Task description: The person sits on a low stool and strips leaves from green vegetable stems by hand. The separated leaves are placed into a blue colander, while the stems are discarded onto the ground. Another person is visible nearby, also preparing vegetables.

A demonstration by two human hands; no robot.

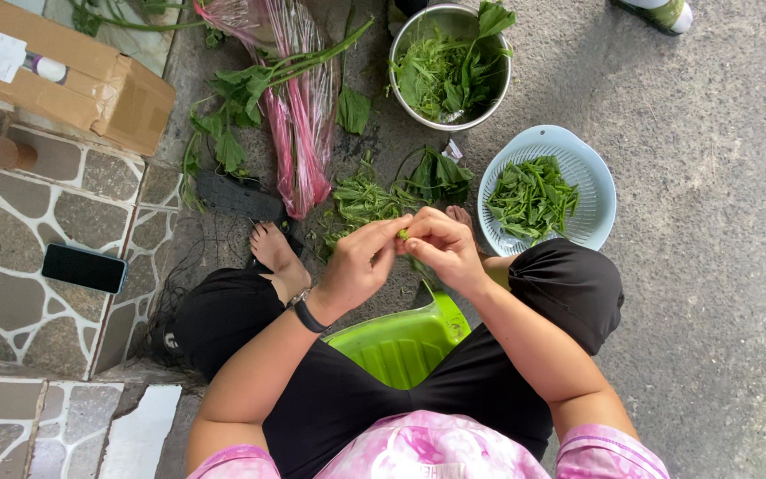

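My left hand [361, 263] and my right hand [441, 246] meet in front of me, fingertips pinched together on a small green stem piece [403, 234]. Just beyond them a heap of green leaves [374, 200] lies on the concrete ground. A pale blue colander [597, 191] with picked greens sits to the right of my hands. A steel bowl [500, 84] full of leafy greens stands farther ahead. I wear a dark watch on my left wrist.
A bright green plastic stool [401, 341] shows between my knees. A pink plastic bag [299, 115] with long stems lies ahead left. A cardboard box [73, 80] and a black phone [84, 268] rest on the stone paving at left. Another person's shoe [662, 12] is at top right.
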